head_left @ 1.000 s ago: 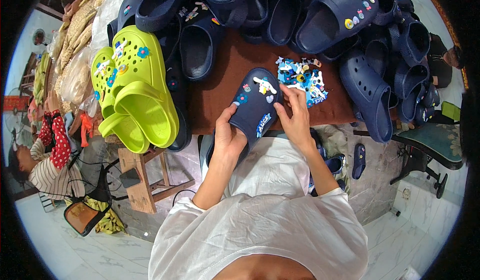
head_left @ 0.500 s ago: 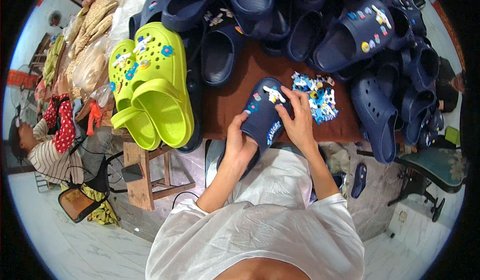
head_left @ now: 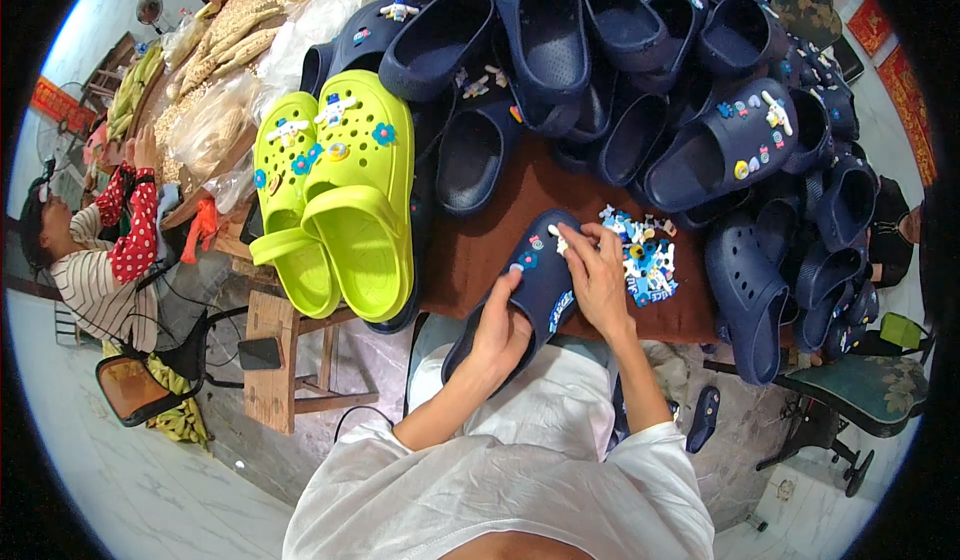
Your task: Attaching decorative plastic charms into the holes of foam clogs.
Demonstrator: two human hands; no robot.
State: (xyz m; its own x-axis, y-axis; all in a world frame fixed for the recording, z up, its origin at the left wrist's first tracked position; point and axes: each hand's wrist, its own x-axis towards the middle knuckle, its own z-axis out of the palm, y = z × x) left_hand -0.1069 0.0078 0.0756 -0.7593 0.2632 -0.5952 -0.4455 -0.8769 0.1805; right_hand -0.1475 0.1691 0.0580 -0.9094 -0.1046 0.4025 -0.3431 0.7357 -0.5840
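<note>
A navy foam clog (head_left: 538, 281) lies toe-away over the near edge of the brown-covered table. My left hand (head_left: 498, 332) grips its left side and opening, thumb on top near blue and pink flower-like charms (head_left: 525, 259). My right hand (head_left: 597, 280) is closed at the toe, its fingertips on a white figure charm (head_left: 558, 239) that they partly cover. A blue-and-white lettered charm (head_left: 562, 310) sits on the clog's right side. Right of my right hand lies a pile of loose blue, white and yellow charms (head_left: 645, 260).
Lime-green clogs (head_left: 358, 175) with charms stand at the left. Navy clogs (head_left: 540, 40) are heaped along the back and right. A wooden stool (head_left: 270, 385) holds a phone (head_left: 260, 354). Far left, a person in red dotted sleeves (head_left: 132, 225) sits by a heap of pale kernels. An office chair (head_left: 860, 390) stands right.
The view has shifted, so the table sits lower in it. My right fingers have gathered over the white charm, which showed more fully before. My left hand keeps its hold on the clog.
</note>
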